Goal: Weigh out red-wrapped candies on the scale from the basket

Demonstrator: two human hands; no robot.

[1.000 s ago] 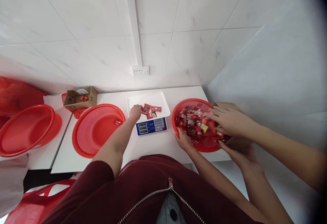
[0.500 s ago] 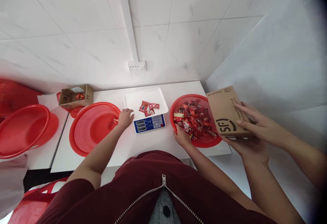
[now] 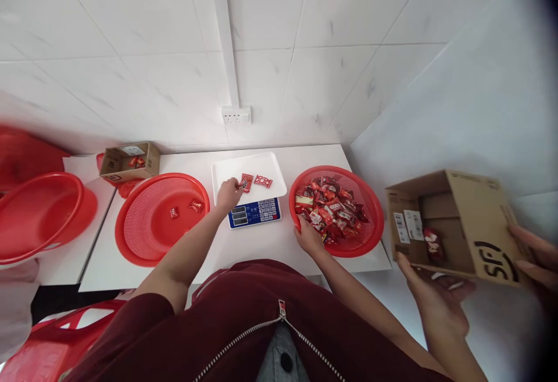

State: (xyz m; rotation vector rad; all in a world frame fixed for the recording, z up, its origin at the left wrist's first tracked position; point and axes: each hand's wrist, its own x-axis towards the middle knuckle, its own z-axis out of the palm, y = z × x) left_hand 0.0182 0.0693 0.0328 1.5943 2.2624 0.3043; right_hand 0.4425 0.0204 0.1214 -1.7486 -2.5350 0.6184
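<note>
My left hand (image 3: 229,195) reaches over the front left edge of the scale's white tray (image 3: 224,171). Its fingers pinch a small dark-red snack packet (image 3: 242,185), partly hidden by the fingertips. Beside it on the tray lie another dark-red packet (image 3: 247,181) and a red packet with pale spots (image 3: 263,181). The blue keypad panel of the scale (image 3: 254,213) faces me below the tray. With my right hand (image 3: 309,235) I grip the near left rim of the right red basket (image 3: 375,219), which holds many red snack packets (image 3: 333,207).
A left red basket (image 3: 131,225) has a few packets in it. Behind it stands a small carton (image 3: 150,161) with red packets. At right, another person's hands (image 3: 440,295) hold an open cardboard box (image 3: 479,225) with a packet inside. A red tub (image 3: 78,213) stands far left.
My left hand has moved right from the left basket's rim to the tray. My right hand stays on the basket. The other person's box has moved right and turned its opening toward me.
</note>
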